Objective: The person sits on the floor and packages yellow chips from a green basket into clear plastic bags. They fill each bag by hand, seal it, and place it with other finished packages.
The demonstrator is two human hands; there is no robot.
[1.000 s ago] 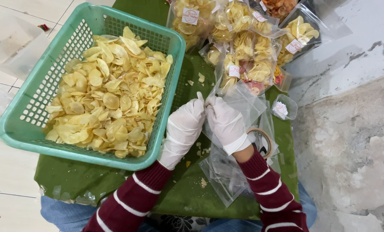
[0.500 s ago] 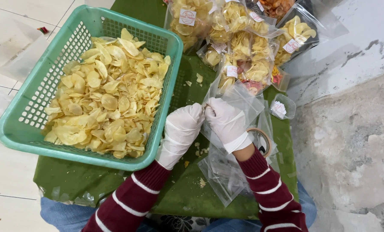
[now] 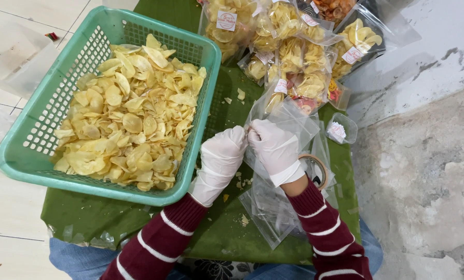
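My left hand (image 3: 221, 158) and my right hand (image 3: 274, 148), both in white gloves, meet at the top edge of an empty clear plastic bag (image 3: 289, 115) and pinch it between the fingers. The bag rises from a loose pile of flat clear bags (image 3: 271, 207) on a green cloth (image 3: 92, 215). Just left of my left hand stands a teal plastic basket (image 3: 35, 168) heaped with yellow chips (image 3: 128, 116). Both arms wear dark red sleeves with white stripes.
Several filled, labelled chip bags (image 3: 289, 46) lie at the top behind my hands. A roll of clear tape (image 3: 317, 168) rests under my right wrist, with a small clear tub (image 3: 342, 128) to its right. Grey concrete floor spreads on the right, pale tiles on the left.
The hands stay together on the bag's top edge, with only small finger movements. The basket and the filled bags have not moved.
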